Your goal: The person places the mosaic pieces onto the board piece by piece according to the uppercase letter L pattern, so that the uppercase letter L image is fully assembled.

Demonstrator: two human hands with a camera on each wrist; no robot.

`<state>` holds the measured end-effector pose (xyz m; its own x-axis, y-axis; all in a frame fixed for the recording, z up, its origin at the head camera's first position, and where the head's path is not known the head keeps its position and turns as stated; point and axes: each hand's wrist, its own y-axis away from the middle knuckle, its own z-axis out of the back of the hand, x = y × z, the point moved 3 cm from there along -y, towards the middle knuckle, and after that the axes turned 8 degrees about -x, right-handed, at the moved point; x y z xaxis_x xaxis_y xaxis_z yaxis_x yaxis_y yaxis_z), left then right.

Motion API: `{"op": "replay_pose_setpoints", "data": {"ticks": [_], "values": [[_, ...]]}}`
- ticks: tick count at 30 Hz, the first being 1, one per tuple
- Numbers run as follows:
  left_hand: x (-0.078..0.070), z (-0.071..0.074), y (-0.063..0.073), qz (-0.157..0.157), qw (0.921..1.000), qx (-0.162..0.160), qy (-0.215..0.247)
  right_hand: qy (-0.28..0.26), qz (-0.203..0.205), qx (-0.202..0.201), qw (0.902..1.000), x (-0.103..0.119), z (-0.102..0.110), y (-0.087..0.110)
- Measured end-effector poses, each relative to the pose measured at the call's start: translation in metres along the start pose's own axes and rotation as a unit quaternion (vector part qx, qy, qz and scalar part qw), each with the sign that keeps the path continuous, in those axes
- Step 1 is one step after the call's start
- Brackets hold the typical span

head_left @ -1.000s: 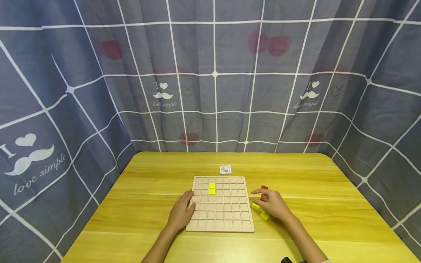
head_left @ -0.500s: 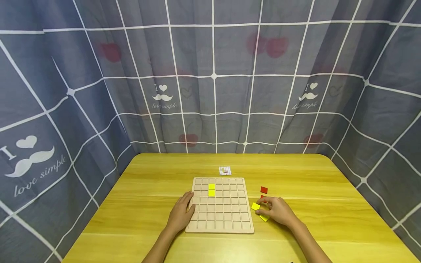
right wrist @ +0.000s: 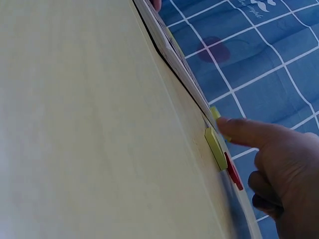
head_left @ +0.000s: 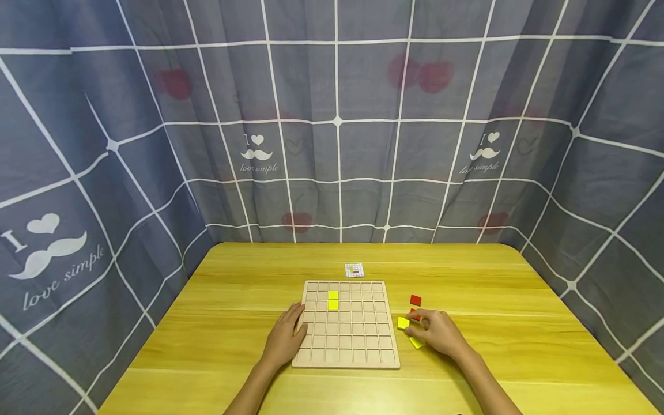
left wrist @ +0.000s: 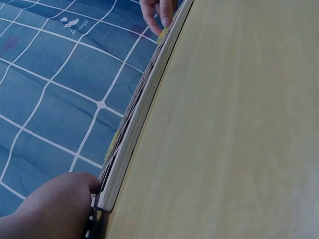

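My right hand pinches a yellow square tile between thumb and forefinger, just off the right side of a wooden grid board. Partly under that hand lies another yellow tile. A red tile sits beyond the fingers, and a second red tile is half covered by them. My left hand rests along the board's left edge with the thumb over the rim. Two yellow tiles lie one above the other in the grid's upper left part. The right wrist view shows the forefinger extended toward the pinched tile.
A small printed card with a grid pattern lies beyond the board on the wooden table. A grey-blue curtain with white lines hangs behind the table and along both sides.
My right hand has come down and toward me from over the red tiles, its fingers closing on the yellow tile, which is now slightly turned. The left hand stays on the board.
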<state>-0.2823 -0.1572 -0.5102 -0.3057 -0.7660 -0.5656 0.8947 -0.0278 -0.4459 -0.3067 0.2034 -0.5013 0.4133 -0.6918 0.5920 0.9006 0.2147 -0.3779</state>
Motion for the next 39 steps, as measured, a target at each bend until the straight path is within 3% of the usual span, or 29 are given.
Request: {"op": "replay_pose_setpoints", "data": {"ticks": [6, 13, 17, 29, 39], "values": [[0.000, 0.000, 0.000, -0.001, 1.0000, 0.000, 0.003, -0.034, 0.025, -0.018, 0.9990, 0.013, -0.004, -0.005], [0.000, 0.000, 0.001, -0.001, 1.0000, 0.001, 0.001, -0.067, 0.063, 0.013, 0.9956, 0.044, -0.026, -0.008], [0.000, 0.000, 0.000, -0.003, 1.0000, -0.002, 0.001, -0.055, 0.084, 0.019, 0.9948, 0.060, -0.043, -0.011], [0.001, 0.000, -0.001, -0.006, 1.0000, -0.005, 0.006, -0.023, 0.130, -0.014, 0.9912, 0.098, -0.080, -0.041], [0.001, 0.000, 0.000, 0.001, 0.9999, 0.000, 0.011, 0.003, 0.119, 0.014, 0.9928, 0.103, -0.100, -0.057]]}}
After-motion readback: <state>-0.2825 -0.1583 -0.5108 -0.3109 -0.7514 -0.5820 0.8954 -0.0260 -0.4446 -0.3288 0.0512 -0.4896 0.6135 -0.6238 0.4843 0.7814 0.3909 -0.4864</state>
